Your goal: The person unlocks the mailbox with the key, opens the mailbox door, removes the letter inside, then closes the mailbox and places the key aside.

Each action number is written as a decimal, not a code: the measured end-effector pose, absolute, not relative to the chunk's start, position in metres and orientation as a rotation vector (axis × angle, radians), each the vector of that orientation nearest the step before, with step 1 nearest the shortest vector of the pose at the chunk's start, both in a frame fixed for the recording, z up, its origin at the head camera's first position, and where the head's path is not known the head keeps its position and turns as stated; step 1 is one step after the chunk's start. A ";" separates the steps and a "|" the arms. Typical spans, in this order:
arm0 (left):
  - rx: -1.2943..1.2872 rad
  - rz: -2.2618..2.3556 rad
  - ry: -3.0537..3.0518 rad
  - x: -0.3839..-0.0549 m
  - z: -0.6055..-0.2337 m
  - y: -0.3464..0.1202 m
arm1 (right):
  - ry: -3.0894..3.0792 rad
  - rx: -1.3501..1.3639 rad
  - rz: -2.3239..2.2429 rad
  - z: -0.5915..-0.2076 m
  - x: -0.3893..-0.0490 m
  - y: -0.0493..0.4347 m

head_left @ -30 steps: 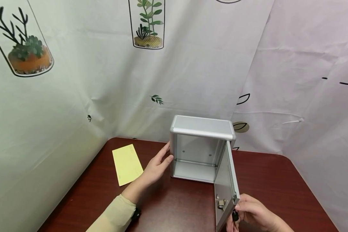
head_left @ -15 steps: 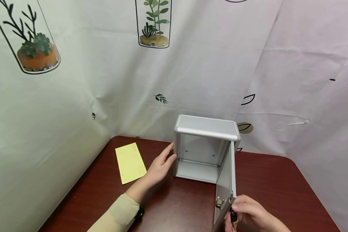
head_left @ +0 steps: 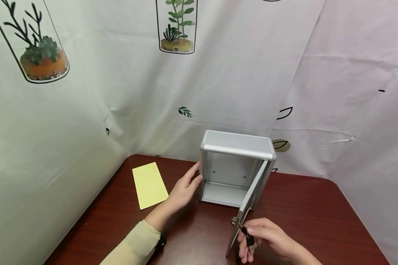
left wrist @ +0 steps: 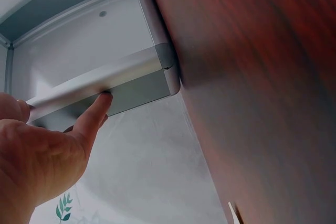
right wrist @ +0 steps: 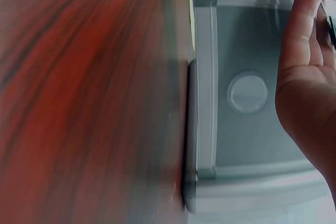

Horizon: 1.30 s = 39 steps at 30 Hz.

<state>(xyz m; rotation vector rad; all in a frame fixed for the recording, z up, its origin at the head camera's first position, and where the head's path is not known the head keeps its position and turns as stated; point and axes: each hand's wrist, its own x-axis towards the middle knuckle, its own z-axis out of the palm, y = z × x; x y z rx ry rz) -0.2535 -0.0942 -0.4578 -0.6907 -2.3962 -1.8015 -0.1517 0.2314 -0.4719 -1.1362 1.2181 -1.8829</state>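
A silver metal box [head_left: 237,142] with its door [head_left: 251,195] swung partly out stands upright on the table. My left hand [head_left: 182,193] rests against the box's left side, fingers along the wall and thumb at the front edge. In the left wrist view, fingers [left wrist: 94,116] touch the side panel. My right hand [head_left: 268,235] is at the door's free edge, pinching a black-headed key at the lock. A second black-headed key [head_left: 250,241] dangles beside it. The right wrist view shows the door's outer face [right wrist: 244,140] with a round disc, beside the right hand.
A yellow envelope [head_left: 150,186] lies on the dark red wooden table [head_left: 305,206], left of the box. Behind the table hangs a white cloth [head_left: 232,73] printed with plants. The table's far edge runs close behind the box.
The door has swung inward toward the box, its free edge moving left, with my right hand following it. My left hand stays on the box's side. The head view has shifted slightly.
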 end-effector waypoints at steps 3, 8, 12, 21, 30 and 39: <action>-0.693 -1.809 -2.394 -0.253 -0.457 -0.094 | 1.194 -1.062 -1.920 -0.468 -0.151 0.221; -0.694 -1.814 -2.398 -0.252 -0.456 -0.094 | 1.234 -0.993 -1.948 -0.463 -0.151 0.206; -0.699 -1.817 -2.387 -0.253 -0.457 -0.094 | 1.286 -0.960 -1.957 -0.464 -0.154 0.198; -0.696 -1.791 -2.397 -0.253 -0.458 -0.092 | 1.399 -0.867 -2.049 -0.465 -0.159 0.175; -0.695 -1.778 -2.394 -0.253 -0.458 -0.092 | 1.628 -0.645 -2.086 -0.458 -0.168 0.149; -0.713 -1.781 -2.376 -0.252 -0.458 -0.093 | 1.686 -0.558 -2.129 -0.459 -0.181 0.135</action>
